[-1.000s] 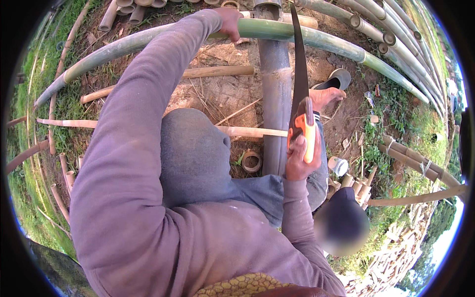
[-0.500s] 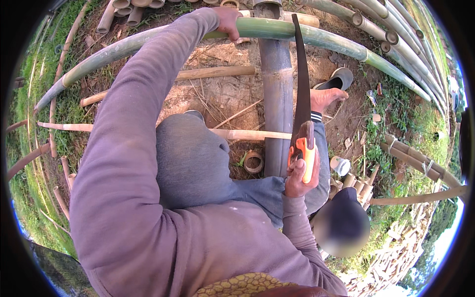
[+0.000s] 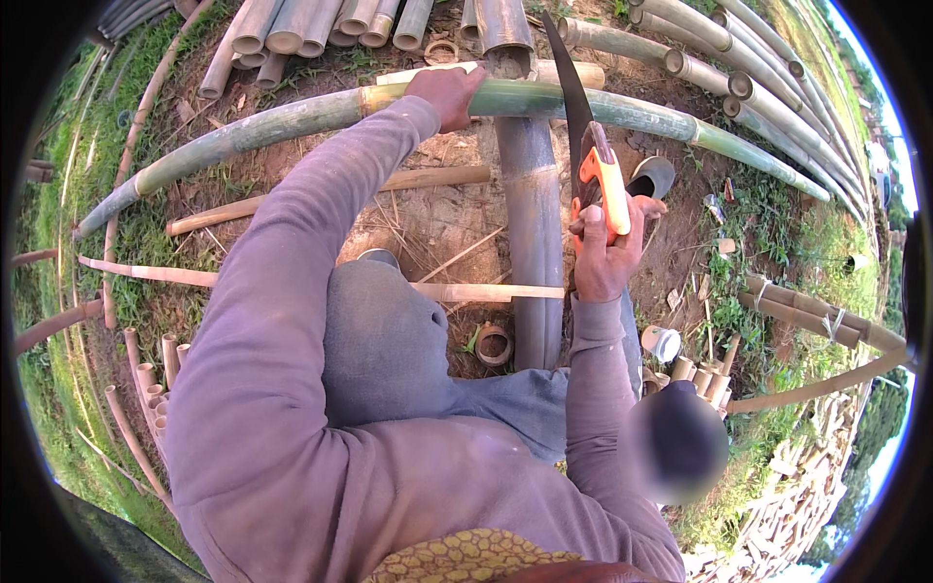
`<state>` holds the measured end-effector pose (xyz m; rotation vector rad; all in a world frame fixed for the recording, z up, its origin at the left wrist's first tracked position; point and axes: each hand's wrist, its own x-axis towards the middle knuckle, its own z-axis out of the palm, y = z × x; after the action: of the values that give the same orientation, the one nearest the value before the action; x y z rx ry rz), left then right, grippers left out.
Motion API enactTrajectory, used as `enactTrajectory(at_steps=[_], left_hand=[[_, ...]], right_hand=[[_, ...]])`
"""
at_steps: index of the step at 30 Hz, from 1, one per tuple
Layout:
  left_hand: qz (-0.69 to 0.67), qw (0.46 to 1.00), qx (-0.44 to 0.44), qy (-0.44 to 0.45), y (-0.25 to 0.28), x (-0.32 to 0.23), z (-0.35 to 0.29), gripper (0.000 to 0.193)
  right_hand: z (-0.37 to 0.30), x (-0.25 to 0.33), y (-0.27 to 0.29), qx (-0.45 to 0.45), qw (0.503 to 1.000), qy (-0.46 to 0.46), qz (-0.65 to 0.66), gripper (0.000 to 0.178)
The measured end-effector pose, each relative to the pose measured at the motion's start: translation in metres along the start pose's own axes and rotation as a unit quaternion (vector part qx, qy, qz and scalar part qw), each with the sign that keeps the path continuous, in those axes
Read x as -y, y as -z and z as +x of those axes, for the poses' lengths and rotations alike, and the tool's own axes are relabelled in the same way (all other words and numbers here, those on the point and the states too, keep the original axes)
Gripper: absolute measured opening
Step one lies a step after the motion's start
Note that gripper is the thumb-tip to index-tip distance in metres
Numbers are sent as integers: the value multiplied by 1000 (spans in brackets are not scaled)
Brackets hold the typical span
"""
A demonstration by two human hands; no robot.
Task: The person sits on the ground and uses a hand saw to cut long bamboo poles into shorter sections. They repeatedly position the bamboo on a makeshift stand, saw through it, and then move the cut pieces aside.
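My left hand (image 3: 445, 97) is closed over a long green bamboo pole (image 3: 641, 114), which lies crosswise ahead of me. The pole rests over a thick grey bamboo trunk (image 3: 530, 223) that runs away from me. In my right hand (image 3: 603, 255) is a handsaw (image 3: 610, 189) with an orange and brown handle and a dark blade. Its blade points away and crosses the pole just right of my left hand. Whether the teeth have cut into the bamboo cannot be seen.
Cut bamboo poles (image 3: 321, 24) lie at the back, and more (image 3: 768, 92) are stacked far right. Split bamboo strips (image 3: 496, 291) and a bamboo ring (image 3: 493, 345) lie on the ground. A white tub (image 3: 661, 344) stands at right, near a person in a dark cap (image 3: 685, 432).
My right hand has pushed the saw forward, so its handle is now closer to the pole. My left hand still grips the pole. The whole view has shifted slightly.
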<state>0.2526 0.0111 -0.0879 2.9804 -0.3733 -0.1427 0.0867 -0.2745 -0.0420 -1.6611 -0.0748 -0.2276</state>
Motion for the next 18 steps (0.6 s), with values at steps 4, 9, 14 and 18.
enactTrajectory(at_steps=[4, 9, 14, 18], left_hand=[[3, 1000, 12, 5, -3, -17, 0, 48], [16, 998, 45, 28, 7, -22, 1, 52], [13, 997, 59, 43, 7, -18, -2, 50], [12, 998, 50, 36, 10, -21, 1, 41]], right_hand=[[7, 4, 8, -47, 999, -7, -15, 34], [5, 17, 2, -64, 990, 22, -127, 23], [-120, 56, 45, -82, 989, -7, -120, 20], [-129, 50, 47, -102, 990, 14, -94, 19]])
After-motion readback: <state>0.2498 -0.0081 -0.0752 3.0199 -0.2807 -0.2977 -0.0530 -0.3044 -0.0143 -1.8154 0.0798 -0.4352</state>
